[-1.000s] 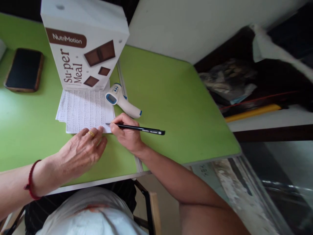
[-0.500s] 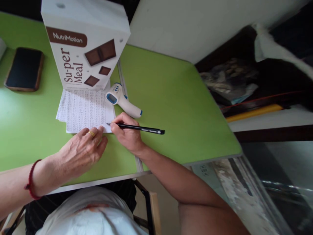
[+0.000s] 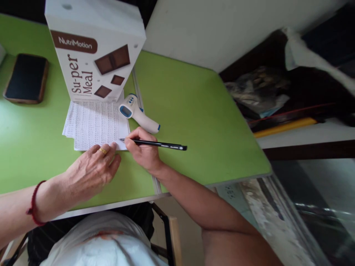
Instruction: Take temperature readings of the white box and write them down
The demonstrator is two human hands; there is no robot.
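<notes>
A black pen (image 3: 163, 144) is pinched in my right hand (image 3: 144, 151), its tip at the right part of a paper sheet (image 3: 93, 123) covered in rows of small writing. My left hand (image 3: 93, 168) lies flat with its fingertips on the sheet's lower edge, a ring on one finger. More sheets show beneath the top one. Just beyond my right hand rests a white and blue infrared thermometer (image 3: 140, 114), partly over the paper's right edge. The far end of the papers reaches a white box (image 3: 97, 62) standing upright.
On the left of the green table (image 3: 194, 111) lies a dark rectangular object with a brown rim (image 3: 26, 78). A pale wall borders the far side. Right of the table, a dark shelf holds a plastic bag (image 3: 257, 90) and a yellow bar (image 3: 285, 127).
The whole view has shifted slightly, with things sitting a little further left. Both hands keep nearly the same pose, and the pen stays at the paper.
</notes>
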